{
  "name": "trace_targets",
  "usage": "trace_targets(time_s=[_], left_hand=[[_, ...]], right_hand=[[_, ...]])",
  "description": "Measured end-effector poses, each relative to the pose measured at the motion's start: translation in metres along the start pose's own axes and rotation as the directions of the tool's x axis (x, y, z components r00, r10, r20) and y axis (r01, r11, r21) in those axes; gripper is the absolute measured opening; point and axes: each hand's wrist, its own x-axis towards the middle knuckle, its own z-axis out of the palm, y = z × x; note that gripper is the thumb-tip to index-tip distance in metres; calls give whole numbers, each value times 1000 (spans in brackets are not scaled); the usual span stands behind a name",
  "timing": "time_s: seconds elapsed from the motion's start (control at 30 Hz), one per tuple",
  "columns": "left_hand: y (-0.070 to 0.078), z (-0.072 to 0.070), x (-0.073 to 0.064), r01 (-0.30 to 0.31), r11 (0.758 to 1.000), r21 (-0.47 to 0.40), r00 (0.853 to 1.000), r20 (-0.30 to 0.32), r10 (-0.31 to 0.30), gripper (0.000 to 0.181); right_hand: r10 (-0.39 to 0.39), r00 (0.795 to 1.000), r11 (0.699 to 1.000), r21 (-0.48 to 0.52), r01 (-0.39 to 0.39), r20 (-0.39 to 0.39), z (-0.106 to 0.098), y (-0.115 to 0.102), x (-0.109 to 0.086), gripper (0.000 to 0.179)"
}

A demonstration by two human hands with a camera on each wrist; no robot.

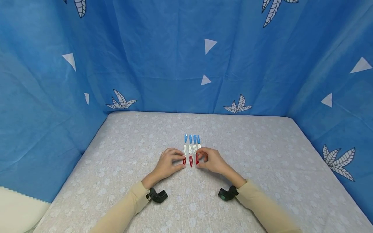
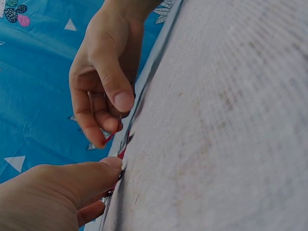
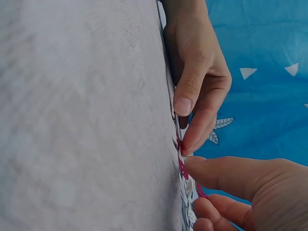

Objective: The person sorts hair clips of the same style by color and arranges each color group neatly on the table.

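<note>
Small snap hair clips lie in three rows between my hands. In the front row, my left hand (image 1: 169,163) pinches the left red hair clip (image 1: 184,161) by its ends, between thumb and index finger. My right hand (image 1: 213,160) pinches another red hair clip (image 1: 197,159), which tilts up off the cloth in the right wrist view. Between them a third red hair clip (image 1: 190,161) lies upright in line, untouched. Behind the reds stands a row of several white hair clips (image 1: 190,149), the rightmost partly covered by my right fingers. Farthest back are several blue hair clips (image 1: 190,139).
A pale flowered cloth covers the table (image 1: 131,129). Blue curtain (image 1: 175,64) with white leaves and triangles hangs behind and along both sides. Black wrist cameras (image 1: 157,196) are strapped below both hands. Cream fabric (image 1: 17,207) shows at the lower left.
</note>
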Motion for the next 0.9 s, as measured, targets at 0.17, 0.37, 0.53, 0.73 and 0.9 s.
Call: trace_targets(time_s=[0.17,0.37,0.53,0.73,0.9], left_hand=[[0,0,-1,14,1000,0,1000,9,-14,32],[0,0,-1,21,1000,0,1000,10,-21,33],[-1,1,-1,11,1000,-4,1000,4,-11,33],[-2,1,-1,-3,1000,-5,1000,-5,3,32],[-3,1,-1,-10,1000,-2,1000,-6,10,32]], right_hand=[[-1,1000,1000,0,1,3,3,2,-1,41],[-8,1000,1000,3,8,4,5,4,-2,41],[-11,1000,1000,8,11,6,4,5,-2,42],[-6,1000,1000,0,6,13,3,4,-2,42],[-7,1000,1000,-10,7,17,3,4,-2,41]])
